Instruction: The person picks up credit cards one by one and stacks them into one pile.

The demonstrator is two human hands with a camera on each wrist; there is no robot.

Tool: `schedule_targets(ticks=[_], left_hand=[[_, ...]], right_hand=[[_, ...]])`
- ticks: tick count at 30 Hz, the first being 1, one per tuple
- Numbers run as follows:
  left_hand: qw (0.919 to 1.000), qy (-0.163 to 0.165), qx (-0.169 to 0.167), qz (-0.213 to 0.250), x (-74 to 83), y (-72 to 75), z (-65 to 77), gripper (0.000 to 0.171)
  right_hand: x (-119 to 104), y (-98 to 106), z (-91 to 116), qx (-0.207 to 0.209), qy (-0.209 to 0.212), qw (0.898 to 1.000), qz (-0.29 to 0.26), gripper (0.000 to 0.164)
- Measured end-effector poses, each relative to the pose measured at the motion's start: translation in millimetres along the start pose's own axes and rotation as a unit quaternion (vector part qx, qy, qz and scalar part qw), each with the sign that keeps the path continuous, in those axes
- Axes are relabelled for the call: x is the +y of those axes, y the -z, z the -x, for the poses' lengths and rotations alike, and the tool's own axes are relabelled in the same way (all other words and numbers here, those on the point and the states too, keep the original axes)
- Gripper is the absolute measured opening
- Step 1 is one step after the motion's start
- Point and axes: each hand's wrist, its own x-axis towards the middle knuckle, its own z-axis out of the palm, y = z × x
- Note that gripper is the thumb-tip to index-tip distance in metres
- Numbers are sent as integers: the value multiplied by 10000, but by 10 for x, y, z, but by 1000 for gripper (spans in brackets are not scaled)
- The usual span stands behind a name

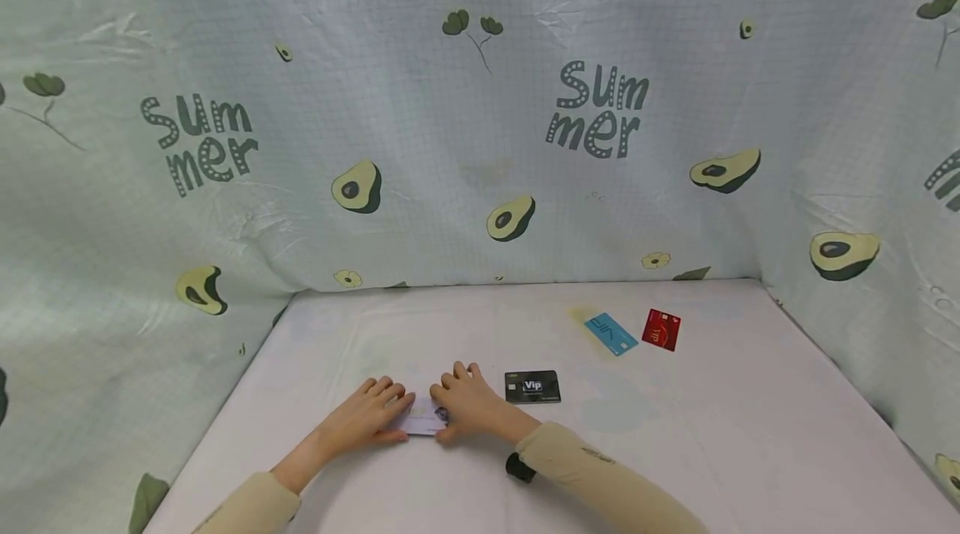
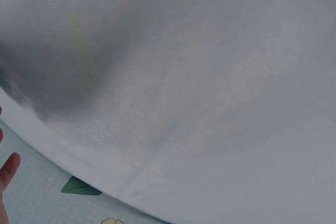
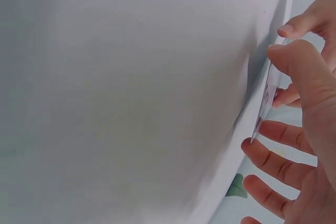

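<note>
A pale lilac card [image 1: 422, 417] with a dark picture at its right end lies between the two hands, low in the middle of the head view. My left hand [image 1: 366, 416] grips its left end, thumb at the near edge and fingertips at the far side. From the other side my right hand [image 1: 471, 402] holds the right end between thumb and fingers, partly covering the picture. The right wrist view catches the card [image 3: 266, 98] almost edge-on, with fingers of both hands around it. Only a few fingertips [image 2: 9, 169] show in the left wrist view.
A black Vip card [image 1: 532, 386] lies just right of the right hand. Farther back are a blue card [image 1: 611, 335] and a red VIP card [image 1: 662, 330]. The white table [image 1: 720, 434] meets an avocado-print cloth [image 1: 442, 126] at the back and sides.
</note>
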Motion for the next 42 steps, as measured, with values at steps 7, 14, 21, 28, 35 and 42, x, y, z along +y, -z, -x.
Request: schedule_targets(ticks=[7,14,21,28,35,42], left_hand=[[9999,8,154,25,99,-10,-61,51],[9996,57,247,117,191,-7,-157,49],[9997,93,227,92,279,-21,-249,49],[9996,56,279,41,366,-21,-348,49],[9996,103,261,79,457,-14,-427,48],[9994,48,283,205,542,-14,-491,47]], right_hand=[[63,-9,130,105,25,9999,-6,50],[130,15,243,107,15,9999,60,51],[223,28,370,201,48,9997,129,50],[311,37,491,184,24,9998,118,50],[363,55,598,98,-23,9999,33,48],[403,46,733,275,0,9996,74,47]])
